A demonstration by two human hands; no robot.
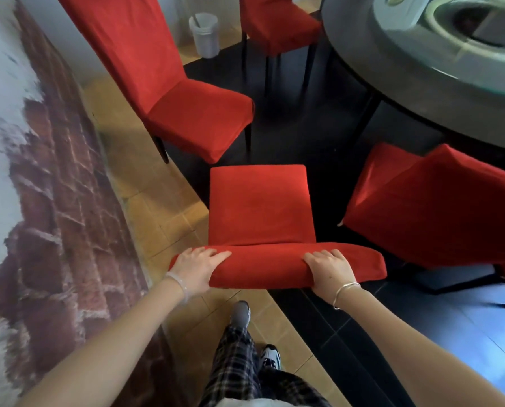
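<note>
Head view. We grip the backrest [268, 264] of the red chair [260, 207] with both hands. The left hand [199, 267] holds near its left corner and the right hand [329, 270] right of centre, fingers curled over the top edge. This two-point hold probably lets us steer the chair without twisting it. The chair stands on the floor [169, 212] directly ahead, seat facing away, where tan tiles meet dark tiles. Open room lies ahead of the seat, toward the round tabletop [407, 92]. Limits: a second chair [169, 92] just beyond the front-left corner, a third chair [439, 207] near on the right, and the brick-pattern wall [39, 171] at left.
</note>
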